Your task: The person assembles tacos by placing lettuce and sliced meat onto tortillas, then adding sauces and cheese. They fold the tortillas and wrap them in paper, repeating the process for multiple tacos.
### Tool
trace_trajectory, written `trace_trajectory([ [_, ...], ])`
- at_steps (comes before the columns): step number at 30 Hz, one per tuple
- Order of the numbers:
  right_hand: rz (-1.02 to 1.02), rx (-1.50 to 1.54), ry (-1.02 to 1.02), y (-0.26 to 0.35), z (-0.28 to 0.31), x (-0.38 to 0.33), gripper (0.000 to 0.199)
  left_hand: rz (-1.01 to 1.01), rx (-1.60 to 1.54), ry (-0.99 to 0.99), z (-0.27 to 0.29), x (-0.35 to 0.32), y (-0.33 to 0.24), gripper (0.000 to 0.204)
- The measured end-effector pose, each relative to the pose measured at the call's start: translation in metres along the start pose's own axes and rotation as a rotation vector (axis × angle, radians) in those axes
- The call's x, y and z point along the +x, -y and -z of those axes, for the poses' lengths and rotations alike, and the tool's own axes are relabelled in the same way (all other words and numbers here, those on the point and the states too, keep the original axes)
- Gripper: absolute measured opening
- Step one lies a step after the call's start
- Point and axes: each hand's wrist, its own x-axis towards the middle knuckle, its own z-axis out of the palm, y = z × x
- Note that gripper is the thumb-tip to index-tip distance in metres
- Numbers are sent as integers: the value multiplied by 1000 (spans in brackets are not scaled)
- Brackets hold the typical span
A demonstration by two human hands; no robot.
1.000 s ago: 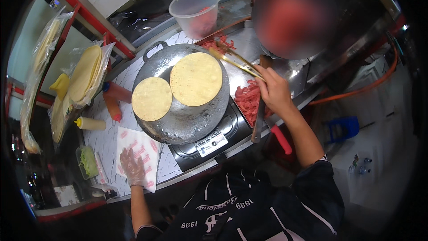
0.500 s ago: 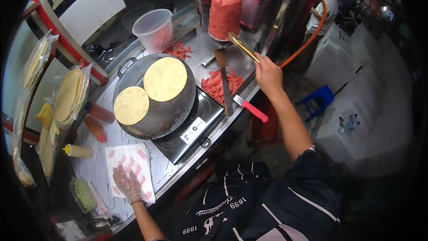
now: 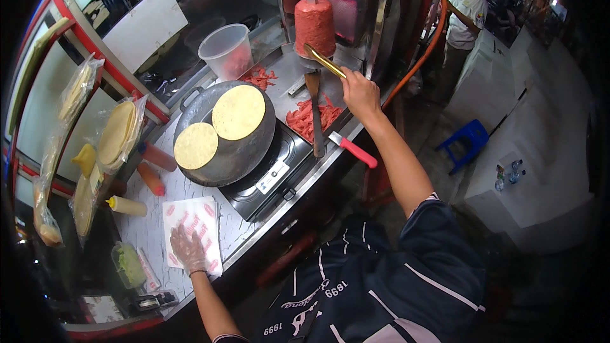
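My right hand (image 3: 362, 94) is closed around gold-coloured tongs (image 3: 327, 62). Their tips are at the lower left of a red meat cone (image 3: 314, 20) on an upright spit. In a clear plastic glove, my left hand (image 3: 189, 249) lies flat with fingers spread on a stack of printed wrapping paper (image 3: 208, 216). Two flatbreads lie side by side on a dark round griddle (image 3: 254, 159), one larger (image 3: 239, 112) and one smaller (image 3: 196, 146). The griddle stands on a black portable gas stove (image 3: 279, 184). Shaved red meat (image 3: 311, 119) is heaped below the cone.
A spatula (image 3: 316, 117) and a red-handled knife (image 3: 356, 151) lie near the counter's front edge. At the back stands a translucent bucket (image 3: 225, 51). Sauce bottles (image 3: 127, 206) and bagged flatbreads (image 3: 117, 133) are at left. An orange hose (image 3: 424, 51) hangs right; a person (image 3: 464, 16) stands beyond.
My right hand and the tongs have moved left across the lower part of the meat cone. My left hand stays on the paper. The whole view has shifted slightly.
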Motion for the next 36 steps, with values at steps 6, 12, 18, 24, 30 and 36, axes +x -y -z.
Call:
trace_trajectory([
  [6, 28, 65, -23, -25, 4, 3, 30, -23, 10, 15, 3, 3, -3, 61],
  [12, 2, 103, -46, -46, 18, -11, 30, -60, 50, -26, -11, 6, 10, 60],
  [18, -35, 54, -120, -62, 23, -13, 31, -36, 16, -32, -16, 3, 16, 61],
  [24, -39, 48, -74, -63, 8, -2, 32, -6, 3, -34, -17, 5, 16, 62],
  [30, 5, 33, -106, -69, 7, 6, 32, -2, -10, -57, -14, 2, 12, 60],
  [36, -14, 12, -90, -75, 2, 9, 32, -8, -62, -84, -11, 1, 8, 58],
])
